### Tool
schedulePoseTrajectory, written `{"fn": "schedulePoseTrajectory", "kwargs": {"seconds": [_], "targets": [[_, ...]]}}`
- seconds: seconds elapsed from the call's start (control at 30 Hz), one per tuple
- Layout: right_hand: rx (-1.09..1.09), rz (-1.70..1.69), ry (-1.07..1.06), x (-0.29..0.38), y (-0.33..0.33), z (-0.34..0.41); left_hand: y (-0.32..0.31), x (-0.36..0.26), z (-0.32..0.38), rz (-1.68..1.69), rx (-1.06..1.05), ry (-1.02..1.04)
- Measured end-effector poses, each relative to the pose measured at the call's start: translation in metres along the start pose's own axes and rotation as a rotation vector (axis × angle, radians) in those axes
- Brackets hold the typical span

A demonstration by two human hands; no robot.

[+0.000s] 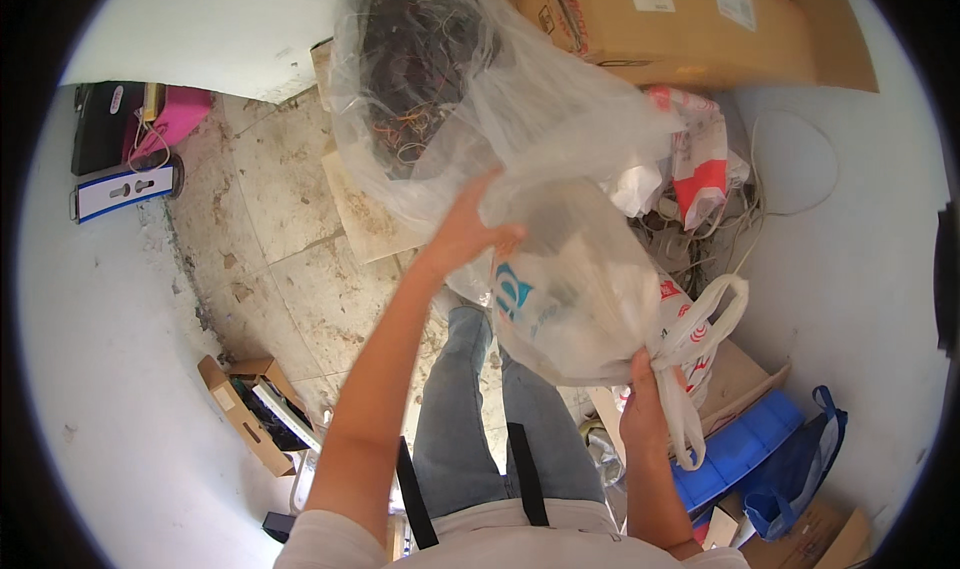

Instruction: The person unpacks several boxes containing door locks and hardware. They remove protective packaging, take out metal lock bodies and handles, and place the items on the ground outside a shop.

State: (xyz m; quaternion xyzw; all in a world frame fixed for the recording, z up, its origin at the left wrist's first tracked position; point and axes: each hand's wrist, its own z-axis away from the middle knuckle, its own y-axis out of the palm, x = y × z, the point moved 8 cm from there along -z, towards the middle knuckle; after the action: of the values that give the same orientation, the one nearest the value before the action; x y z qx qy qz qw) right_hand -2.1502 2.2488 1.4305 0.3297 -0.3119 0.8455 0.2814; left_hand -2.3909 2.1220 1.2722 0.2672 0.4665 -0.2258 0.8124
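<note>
A translucent white plastic bag (577,291) with blue printing hangs in front of me, its knotted handles (709,325) sticking out to the right. My right hand (643,400) grips it just below the knot. The contents show only as pale and grey shapes. At the bag's upper left side is my left hand (472,228), thumb and fingers apart and slightly blurred; whether it touches the plastic is unclear. Beyond it stands a large clear plastic bag (525,89), its mouth spread wide, with a dark mass of tangled wires (420,74) inside.
A big cardboard box (697,36) sits at the upper right. Red-and-white plastic bags (701,164) and loose cables (757,194) lie along the right wall. Lower right are a blue plastic bin (739,449) and a blue bag (802,464). An opened small carton (251,411) stands at left.
</note>
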Motion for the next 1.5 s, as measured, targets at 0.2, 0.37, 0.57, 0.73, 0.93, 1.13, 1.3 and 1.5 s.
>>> {"fn": "schedulePoseTrajectory", "kwargs": {"seconds": [0.2,0.37,0.57,0.73,0.93,1.13,1.3,1.5], "targets": [[0.045,0.014,-0.007,0.018,0.004,0.005,0.000,0.069,-0.013,0.026,-0.104,-0.051],[-0.034,-0.015,-0.041,0.047,-0.011,0.017,0.021,0.071,0.021,0.141,-0.001,-0.278],[-0.029,-0.112,-0.212,0.083,-0.033,0.023,-0.022,-0.015,0.056,0.022,-0.386,0.107],[0.059,-0.075,-0.180,0.097,-0.044,0.058,-0.028,-0.255,0.087,-0.743,-0.391,0.430],[0.095,-0.056,-0.193,0.144,-0.069,0.106,0.007,-0.300,0.097,-0.967,-0.170,0.344],[0.362,-0.450,-0.175,0.213,0.030,0.075,-0.002,-0.281,0.125,-0.776,-0.140,0.181],[0.412,-0.533,-0.250,0.164,0.161,-0.023,-0.005,-0.289,0.115,-0.643,-0.156,0.171],[0.263,-0.357,-0.631,0.168,0.229,-0.128,0.041,-0.314,0.064,-0.455,-0.205,0.734]]}}
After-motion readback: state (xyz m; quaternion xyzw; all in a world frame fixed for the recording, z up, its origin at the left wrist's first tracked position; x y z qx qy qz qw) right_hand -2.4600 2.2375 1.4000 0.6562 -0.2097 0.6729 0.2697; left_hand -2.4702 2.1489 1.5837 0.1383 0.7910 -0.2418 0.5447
